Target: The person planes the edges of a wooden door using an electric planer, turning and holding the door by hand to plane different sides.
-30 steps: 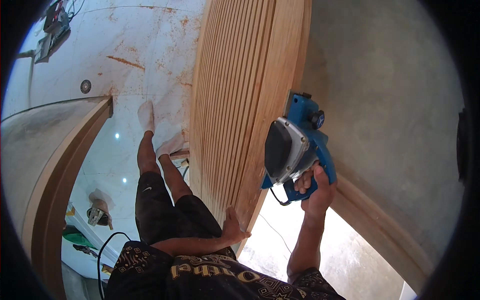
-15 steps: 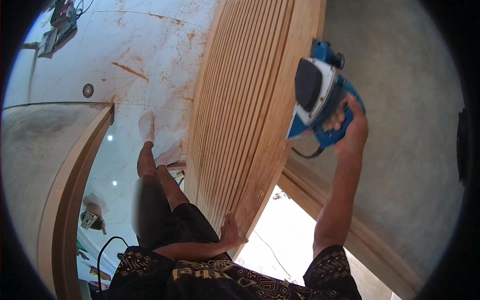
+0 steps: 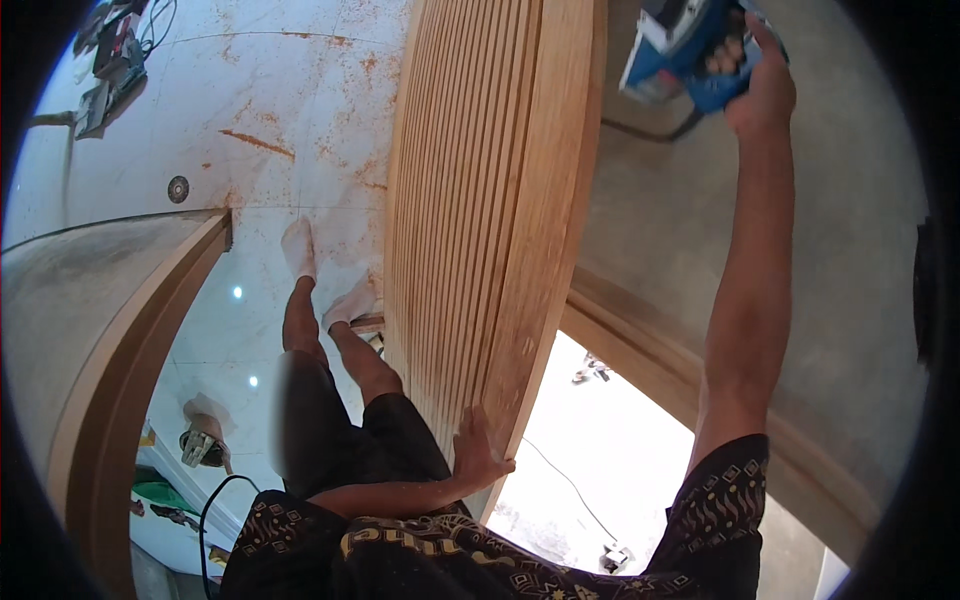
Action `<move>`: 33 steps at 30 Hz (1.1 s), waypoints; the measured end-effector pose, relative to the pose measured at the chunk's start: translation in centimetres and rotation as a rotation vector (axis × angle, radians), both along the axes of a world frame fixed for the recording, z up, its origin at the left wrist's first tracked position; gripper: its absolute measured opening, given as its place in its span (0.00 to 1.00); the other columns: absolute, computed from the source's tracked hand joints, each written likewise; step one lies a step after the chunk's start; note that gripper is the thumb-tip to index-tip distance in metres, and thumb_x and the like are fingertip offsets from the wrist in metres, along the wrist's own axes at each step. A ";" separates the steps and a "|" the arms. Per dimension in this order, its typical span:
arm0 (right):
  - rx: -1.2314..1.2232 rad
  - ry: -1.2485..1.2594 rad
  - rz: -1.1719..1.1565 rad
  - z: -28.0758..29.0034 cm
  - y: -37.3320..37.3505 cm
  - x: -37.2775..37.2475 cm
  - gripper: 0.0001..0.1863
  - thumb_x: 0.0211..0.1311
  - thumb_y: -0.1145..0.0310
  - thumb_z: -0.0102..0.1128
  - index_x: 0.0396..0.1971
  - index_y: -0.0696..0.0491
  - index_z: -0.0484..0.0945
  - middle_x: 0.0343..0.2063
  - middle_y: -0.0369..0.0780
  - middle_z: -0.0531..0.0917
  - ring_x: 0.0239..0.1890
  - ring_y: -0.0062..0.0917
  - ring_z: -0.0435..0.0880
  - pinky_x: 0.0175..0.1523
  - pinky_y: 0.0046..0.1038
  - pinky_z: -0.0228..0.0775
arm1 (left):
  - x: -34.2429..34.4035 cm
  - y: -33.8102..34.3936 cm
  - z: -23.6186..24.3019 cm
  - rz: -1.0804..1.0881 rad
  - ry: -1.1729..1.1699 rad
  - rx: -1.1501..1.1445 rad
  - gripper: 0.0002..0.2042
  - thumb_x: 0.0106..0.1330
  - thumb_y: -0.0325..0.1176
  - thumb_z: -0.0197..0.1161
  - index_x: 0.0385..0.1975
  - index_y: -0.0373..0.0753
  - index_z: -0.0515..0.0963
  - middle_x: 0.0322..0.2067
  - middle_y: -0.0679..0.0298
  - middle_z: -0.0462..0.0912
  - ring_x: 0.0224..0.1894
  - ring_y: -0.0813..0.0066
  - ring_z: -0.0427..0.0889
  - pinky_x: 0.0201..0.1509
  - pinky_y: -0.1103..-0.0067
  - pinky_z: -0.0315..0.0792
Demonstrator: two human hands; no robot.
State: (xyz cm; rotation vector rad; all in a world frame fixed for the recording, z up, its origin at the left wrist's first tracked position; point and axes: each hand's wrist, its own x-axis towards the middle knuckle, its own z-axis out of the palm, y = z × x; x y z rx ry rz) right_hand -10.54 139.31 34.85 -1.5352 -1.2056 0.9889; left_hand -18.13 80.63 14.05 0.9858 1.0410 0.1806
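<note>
My right hand (image 3: 760,90) is wrapped around the handle of a blue and white electric hand planer (image 3: 688,48). The tool is raised past the right edge of a slatted wooden door (image 3: 460,190), apart from it, and its upper part is cut off by the picture's top. A dark cord trails from the planer's rear toward the door edge. My left hand (image 3: 480,450) lies on the near end of the door, fingers stretched over the wood and thumb at its edge.
Brown wood shavings (image 3: 258,143) are scattered on the pale tiled floor. Power tools (image 3: 112,85) lie at the far left. A wooden frame (image 3: 165,320) curves along the left; a grey wall (image 3: 840,250) stands at right. A cord (image 3: 570,485) crosses the bright floor by the door.
The planer in my right hand has lifted off the door's edge and moved away, up and to the right. My left hand stays on the door, and the view has shifted slightly.
</note>
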 end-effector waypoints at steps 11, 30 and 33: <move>-0.176 0.098 -0.195 1.1 -50.1 7.3 0.11 0.66 0.65 0.60 0.39 0.58 0.76 0.15 0.37 0.73 0.13 0.22 0.70 0.20 0.26 0.65 | 5.4 -22.2 3.5 -0.006 0.118 -0.078 0.66 0.44 0.46 0.82 0.70 0.24 0.33 0.70 0.32 0.42 0.73 0.35 0.45 0.75 0.56 0.48; -0.272 -0.165 -0.521 2.9 -100.3 7.0 0.16 0.68 0.60 0.56 0.41 0.60 0.75 0.12 0.34 0.68 0.10 0.19 0.65 0.18 0.24 0.61 | 6.0 -53.0 -1.3 0.203 0.082 -0.548 0.70 0.40 0.52 0.82 0.73 0.32 0.32 0.71 0.44 0.44 0.73 0.45 0.50 0.75 0.62 0.54; -0.332 -0.133 -0.520 2.7 -104.5 8.2 0.14 0.65 0.62 0.58 0.38 0.59 0.76 0.12 0.35 0.70 0.12 0.21 0.69 0.19 0.25 0.64 | 5.9 -57.2 -1.4 0.264 -0.096 -1.042 0.74 0.35 0.55 0.84 0.73 0.33 0.29 0.72 0.43 0.43 0.74 0.48 0.48 0.76 0.64 0.53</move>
